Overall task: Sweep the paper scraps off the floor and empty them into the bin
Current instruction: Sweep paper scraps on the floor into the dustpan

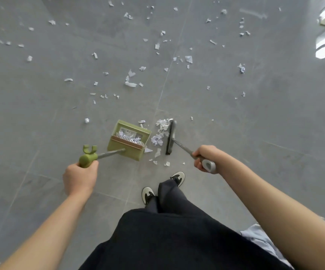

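Floor (255,133): large grey matte tiles, thin grout lines, faint mottling. Bright glare patches at the top right edge, look like sunlight on the tile. No walls or furniture visible in this view.

Paper scraps (130,82): small torn white and pale bluish bits, irregular and curled, scattered across the upper half of the floor, well apart from each other. A denser pile (161,131) sits between the dustpan mouth and the broom head, touching the broom head. A few loose bits lie just below both tools.

Dustpan (129,141): olive-green plastic, boxy, upright on the floor, with a row of comb teeth along a brownish strip at its rim. White scraps already inside. Thin metal shaft runs to a green grip with a U-shaped clip on the end. Left hand (80,177) is wrapped around that green grip.

Broom (170,137): narrow dark flat head, long and straight, on the floor just right of the dustpan. Metal shaft, grey handle with an oval hanging hole. Right hand (203,156) is closed around the handle just above the hole.

Bin: not in view.
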{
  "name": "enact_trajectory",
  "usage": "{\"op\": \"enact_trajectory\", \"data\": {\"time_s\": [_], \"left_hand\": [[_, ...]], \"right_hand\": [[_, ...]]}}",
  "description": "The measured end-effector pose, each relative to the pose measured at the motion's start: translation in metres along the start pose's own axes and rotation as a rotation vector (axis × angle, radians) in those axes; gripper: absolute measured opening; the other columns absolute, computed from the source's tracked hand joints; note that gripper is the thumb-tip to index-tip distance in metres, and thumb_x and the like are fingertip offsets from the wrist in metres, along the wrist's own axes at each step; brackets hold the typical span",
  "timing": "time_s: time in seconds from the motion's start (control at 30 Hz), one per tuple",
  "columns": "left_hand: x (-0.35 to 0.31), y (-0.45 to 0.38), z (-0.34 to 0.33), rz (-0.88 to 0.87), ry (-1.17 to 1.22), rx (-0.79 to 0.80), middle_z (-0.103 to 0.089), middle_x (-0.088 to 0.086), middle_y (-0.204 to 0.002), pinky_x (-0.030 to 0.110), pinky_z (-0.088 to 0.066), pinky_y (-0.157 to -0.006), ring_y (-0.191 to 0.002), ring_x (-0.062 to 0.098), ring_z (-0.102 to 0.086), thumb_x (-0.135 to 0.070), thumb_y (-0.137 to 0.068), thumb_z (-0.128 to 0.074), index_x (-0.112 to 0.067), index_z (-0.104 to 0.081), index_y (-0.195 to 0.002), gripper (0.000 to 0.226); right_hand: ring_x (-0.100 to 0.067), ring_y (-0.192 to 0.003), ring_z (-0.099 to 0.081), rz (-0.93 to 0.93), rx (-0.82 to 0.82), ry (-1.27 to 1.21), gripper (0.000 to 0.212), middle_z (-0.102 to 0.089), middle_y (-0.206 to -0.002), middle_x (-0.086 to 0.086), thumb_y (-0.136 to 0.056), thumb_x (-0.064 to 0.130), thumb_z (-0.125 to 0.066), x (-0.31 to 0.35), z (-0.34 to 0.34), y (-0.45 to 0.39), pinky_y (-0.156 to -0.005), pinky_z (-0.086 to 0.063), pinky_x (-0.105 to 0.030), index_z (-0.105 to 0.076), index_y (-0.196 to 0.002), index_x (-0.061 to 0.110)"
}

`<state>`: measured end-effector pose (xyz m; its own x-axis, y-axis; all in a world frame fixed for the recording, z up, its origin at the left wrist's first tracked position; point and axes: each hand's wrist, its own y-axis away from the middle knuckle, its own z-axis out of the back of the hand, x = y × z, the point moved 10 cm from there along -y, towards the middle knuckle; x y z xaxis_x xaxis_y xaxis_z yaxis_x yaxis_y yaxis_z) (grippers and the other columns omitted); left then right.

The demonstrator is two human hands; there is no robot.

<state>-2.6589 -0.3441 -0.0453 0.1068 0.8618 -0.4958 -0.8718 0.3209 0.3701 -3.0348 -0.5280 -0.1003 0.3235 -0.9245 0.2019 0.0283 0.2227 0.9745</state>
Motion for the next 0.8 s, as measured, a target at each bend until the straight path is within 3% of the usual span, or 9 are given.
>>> {"op": "enact_trajectory", "data": {"time_s": [0.1, 0.27, 0.4, 0.5, 0.6, 0.7, 0.8], "left_hand": [[0.024, 0.003, 0.009, 0.040, -0.010, -0.016, -0.064, 0.030, -0.080, 0.038, -0.039, -0.067, -0.084, 0.046, -0.062, -0.023, -0.083, -0.073, 0.004, -0.069, -0.081, 0.027], [0.049, 0.010, 0.013, 0.068, -0.014, -0.005, -0.065, 0.028, -0.077, 0.038, -0.041, -0.068, -0.082, 0.046, -0.062, -0.021, -0.082, -0.073, 0.004, -0.070, -0.080, 0.025], [0.064, 0.012, 0.016, 0.097, -0.024, -0.018, -0.066, 0.031, -0.082, 0.037, -0.039, -0.067, -0.083, 0.046, -0.062, -0.028, -0.078, -0.073, 0.006, -0.070, -0.083, 0.035], [0.077, 0.013, 0.018, 0.139, -0.037, -0.023, -0.065, 0.028, -0.079, 0.037, -0.040, -0.068, -0.080, 0.044, -0.061, -0.025, -0.081, -0.073, 0.005, -0.069, -0.082, 0.031], [0.086, 0.015, 0.021, 0.153, -0.041, -0.029, -0.060, 0.022, -0.072, 0.037, -0.040, -0.068, -0.079, 0.043, -0.061, -0.020, -0.083, -0.073, 0.006, -0.069, -0.081, 0.027], [0.091, 0.019, 0.022, 0.144, -0.062, -0.017, -0.063, 0.026, -0.076, 0.038, -0.040, -0.068, -0.078, 0.042, -0.060, -0.019, -0.083, -0.073, 0.007, -0.069, -0.082, 0.027], [0.091, 0.021, 0.019, 0.126, -0.101, 0.016, -0.063, 0.025, -0.075, 0.039, -0.042, -0.068, -0.077, 0.042, -0.059, -0.020, -0.082, -0.073, 0.005, -0.069, -0.080, 0.025]], "right_hand": [[-0.009, -0.030, -0.036, 0.004, -0.048, 0.070, 0.011, -0.037, -0.065, -0.003, -0.095, 0.001, -0.041, 0.006, 0.017, -0.007, -0.033, -0.036, -0.014, -0.043, -0.085, 0.006], [-0.012, -0.031, -0.035, 0.091, -0.180, 0.138, 0.010, -0.038, -0.068, -0.006, -0.092, -0.004, -0.043, 0.029, 0.036, -0.016, -0.038, -0.039, -0.016, -0.044, -0.085, 0.004], [-0.014, -0.051, -0.035, 0.136, -0.267, 0.161, 0.014, -0.039, -0.069, -0.006, -0.091, -0.006, -0.040, 0.042, 0.045, -0.031, -0.039, -0.038, -0.016, -0.044, -0.081, 0.004], [-0.016, -0.052, -0.033, 0.157, -0.332, 0.212, 0.019, -0.038, -0.072, -0.005, -0.086, -0.008, -0.042, 0.046, 0.052, -0.048, -0.044, -0.038, -0.020, -0.042, -0.073, 0.005], [-0.019, -0.050, -0.040, 0.177, -0.370, 0.377, 0.015, -0.042, -0.080, -0.009, -0.084, -0.007, -0.046, 0.047, 0.054, -0.060, -0.049, -0.040, -0.026, -0.042, -0.074, 0.003], [-0.022, -0.052, -0.048, 0.181, -0.382, 0.574, 0.002, -0.047, -0.092, -0.016, -0.086, -0.002, -0.048, 0.046, 0.053, -0.062, -0.049, -0.044, -0.028, -0.049, -0.087, -0.004], [-0.026, -0.053, -0.050, 0.182, -0.363, 0.752, 0.008, -0.049, -0.086, -0.019, -0.086, 0.000, -0.045, 0.046, 0.042, -0.055, -0.055, -0.045, -0.032, -0.050, -0.090, -0.005]]}}
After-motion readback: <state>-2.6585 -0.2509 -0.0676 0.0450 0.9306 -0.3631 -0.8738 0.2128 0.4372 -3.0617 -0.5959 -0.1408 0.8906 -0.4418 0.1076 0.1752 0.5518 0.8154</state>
